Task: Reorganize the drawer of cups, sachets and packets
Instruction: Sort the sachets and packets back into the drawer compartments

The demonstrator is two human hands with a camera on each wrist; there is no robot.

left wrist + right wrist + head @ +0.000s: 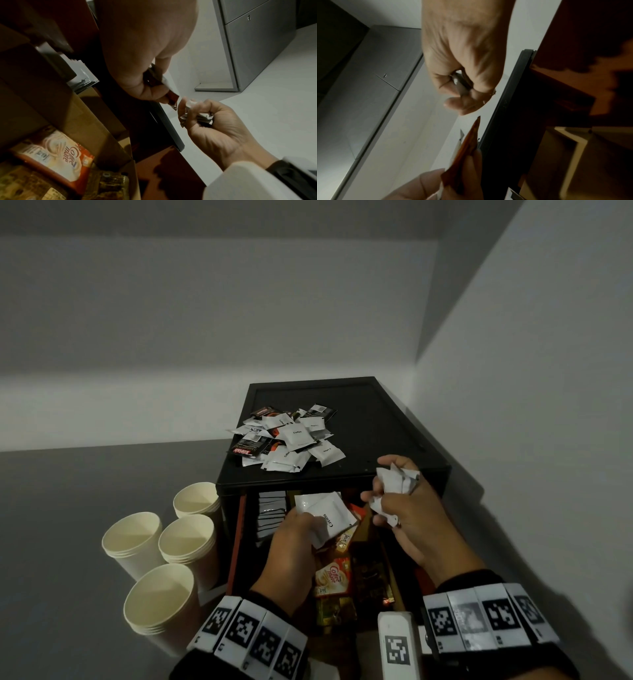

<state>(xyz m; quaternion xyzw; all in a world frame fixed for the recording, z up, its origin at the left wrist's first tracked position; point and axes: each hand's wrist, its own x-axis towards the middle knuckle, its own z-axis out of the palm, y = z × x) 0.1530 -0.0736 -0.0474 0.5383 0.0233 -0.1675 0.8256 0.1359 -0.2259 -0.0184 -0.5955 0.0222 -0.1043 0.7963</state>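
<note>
Your left hand (pixel 294 537) pinches flat creamer sachets (pixel 325 513) over the open drawer (pixel 373 570); your right hand (pixel 406 508) clenches a crumpled white bunch (pixel 397 479). Keep them sorted, lift clear, and add them to the sachet pile (pixel 291 440) on the cabinet top (pixel 376 419).

Bare hands (pixel 291 546); each wrist wears a black band (pixel 253 635) ringed with white blocks bearing black square-pattern markers (pixel 493 616).
</note>
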